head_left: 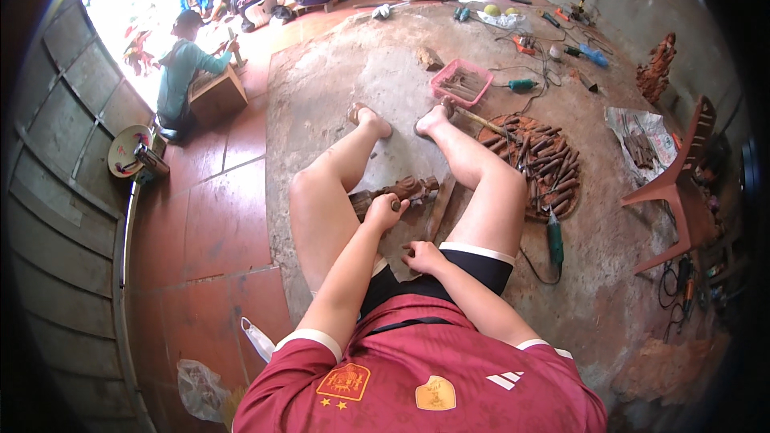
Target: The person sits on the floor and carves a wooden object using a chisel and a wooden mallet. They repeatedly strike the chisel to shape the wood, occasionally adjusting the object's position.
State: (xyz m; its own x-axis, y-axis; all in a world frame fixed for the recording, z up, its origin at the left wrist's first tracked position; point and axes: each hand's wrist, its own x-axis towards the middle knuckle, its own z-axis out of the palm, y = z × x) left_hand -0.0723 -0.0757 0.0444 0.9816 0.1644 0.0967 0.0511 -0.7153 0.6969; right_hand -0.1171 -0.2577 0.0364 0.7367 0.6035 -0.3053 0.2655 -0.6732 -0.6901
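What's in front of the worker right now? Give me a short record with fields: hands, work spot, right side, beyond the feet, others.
Left hand: closed around a dark round-ended piece
Right hand: low, near the shorts; grip unclear
Between the legs: carved brown wooden piece, wooden bar beside it
Right side: pile of brown stick-shaped pieces, green power tool, reddish chair
Beyond the feet: pink basket holding brown sticks
Others: person in teal by a wooden box, front left
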